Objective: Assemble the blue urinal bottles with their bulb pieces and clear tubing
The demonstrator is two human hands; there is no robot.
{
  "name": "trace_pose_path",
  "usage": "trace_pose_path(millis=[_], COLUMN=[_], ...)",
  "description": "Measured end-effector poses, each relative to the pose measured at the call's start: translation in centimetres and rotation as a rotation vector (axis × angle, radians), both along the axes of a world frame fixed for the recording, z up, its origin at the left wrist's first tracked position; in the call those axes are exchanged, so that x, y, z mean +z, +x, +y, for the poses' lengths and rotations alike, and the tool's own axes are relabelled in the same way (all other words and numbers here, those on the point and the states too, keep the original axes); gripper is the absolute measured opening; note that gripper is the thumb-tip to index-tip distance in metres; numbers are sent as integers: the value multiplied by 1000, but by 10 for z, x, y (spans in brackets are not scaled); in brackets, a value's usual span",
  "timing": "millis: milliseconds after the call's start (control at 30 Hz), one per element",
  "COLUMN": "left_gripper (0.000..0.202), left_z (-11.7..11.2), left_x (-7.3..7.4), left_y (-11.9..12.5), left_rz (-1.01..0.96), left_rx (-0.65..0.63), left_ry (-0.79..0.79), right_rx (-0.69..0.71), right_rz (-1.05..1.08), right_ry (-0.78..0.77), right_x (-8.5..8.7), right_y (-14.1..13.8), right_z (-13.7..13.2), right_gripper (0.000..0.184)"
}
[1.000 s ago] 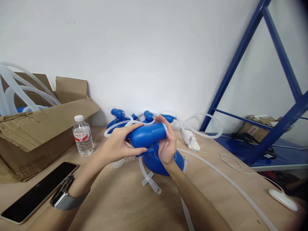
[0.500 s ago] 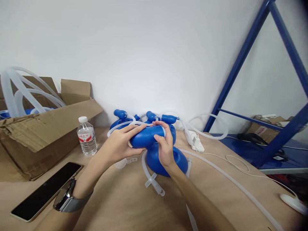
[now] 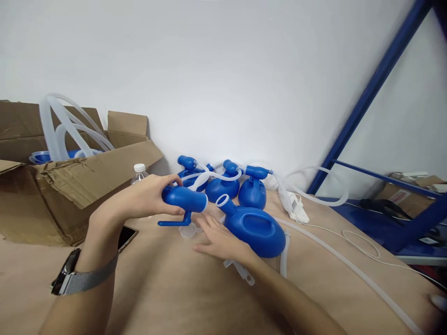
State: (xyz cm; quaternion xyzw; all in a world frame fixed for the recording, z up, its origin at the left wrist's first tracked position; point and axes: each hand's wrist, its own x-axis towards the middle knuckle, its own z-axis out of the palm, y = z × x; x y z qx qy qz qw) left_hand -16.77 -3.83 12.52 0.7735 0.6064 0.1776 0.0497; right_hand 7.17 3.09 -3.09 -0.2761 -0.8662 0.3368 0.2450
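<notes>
My left hand (image 3: 150, 197) grips a blue plastic urinal spout (image 3: 190, 198), its wide white-rimmed end facing right and an L-shaped blue arm hanging below. Low over the table, my right hand (image 3: 218, 237) has its fingers spread and holds nothing. Its fingertips are near a translucent round cap (image 3: 188, 231) lying on the table; whether they touch it I cannot tell. Just right of that hand lies a blue urinal bottle (image 3: 261, 232) with an open white-rimmed neck. A clear tube end with a slotted tab (image 3: 244, 273) shows partly beneath my right forearm.
Several blue urinals with spouts and tubes, one of them a blue bottle (image 3: 252, 193), stand along the wall. A cardboard box (image 3: 101, 179) of hoses is at left, by a water bottle (image 3: 138, 173) and phone (image 3: 126, 237). A power strip (image 3: 298, 207) and blue rack (image 3: 366, 102) are at right.
The spout has come away from the bottle and moved left in my left hand. My right hand has let go and dropped toward the cap. The view has shifted left.
</notes>
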Motion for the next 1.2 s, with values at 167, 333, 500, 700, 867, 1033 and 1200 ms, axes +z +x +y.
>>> trace_pose_path(millis=[167,333,500,700,867,1033,1200], left_gripper=[59,60,65,70,73,71,70], left_z=[1,5,3,2,5,9,9], left_x=[-5,-7,-3,4,2,-5,-2], left_y=[-3,3,3,16,37,49,46], left_rz=[-23,-8,-88,-349,-449,-502,-564], left_rx=[-12,-32,15,21,1,-64,-61], left_ry=[-25,-3,103,250,306,328,270], right_rx=[-64,-44,-198,-410,-406,-341,-287], right_rz=[-218,-244,-137,358,626,726,742], right_ry=[138,182,348,405,384,193,410], right_x=[-14,7,62,100,96,91,97], right_y=[1,-3,22,48,42,42,53], right_z=[10,9,-5,-18,-18,-6,0], right_gripper=[34,28,26,43,55,57,25])
